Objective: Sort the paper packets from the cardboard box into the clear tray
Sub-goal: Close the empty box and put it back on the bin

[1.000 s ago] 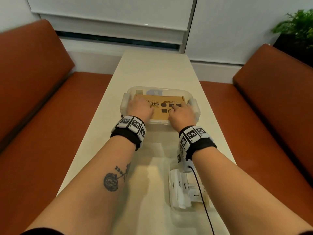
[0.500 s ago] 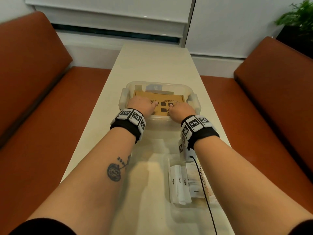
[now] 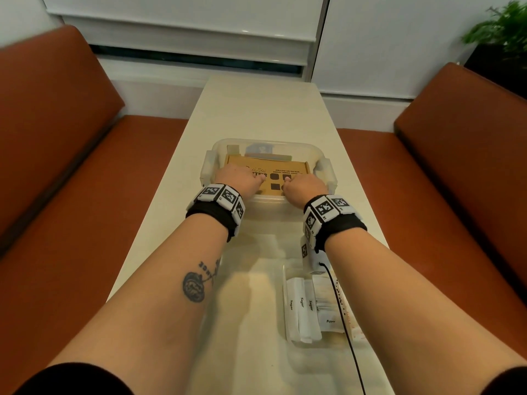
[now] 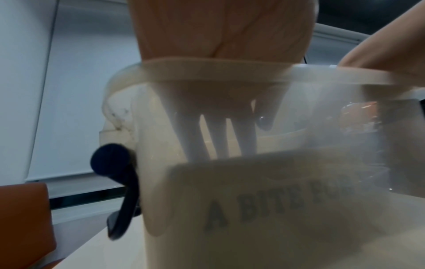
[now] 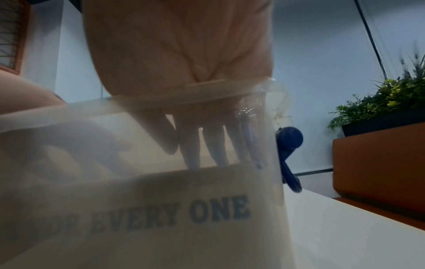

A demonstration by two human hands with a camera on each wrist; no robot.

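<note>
the cardboard box point(image 3: 263, 178), side printed "a bite for every one", sat inside a translucent tub point(image 3: 322, 163) on the table point(image 3: 256, 109). left hand point(image 3: 238, 179) and right hand point(image 3: 302, 189) lay on its lid, fingers extended downward, gripping nothing discernible. packets point(image 3: 301, 309) marked "sugar" and "pepper" lay in the clear tray point(image 3: 285, 280), nearer the person.

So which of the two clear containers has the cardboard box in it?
The far tub, where both hands reach; the near tray holds only white paper packets.
</note>
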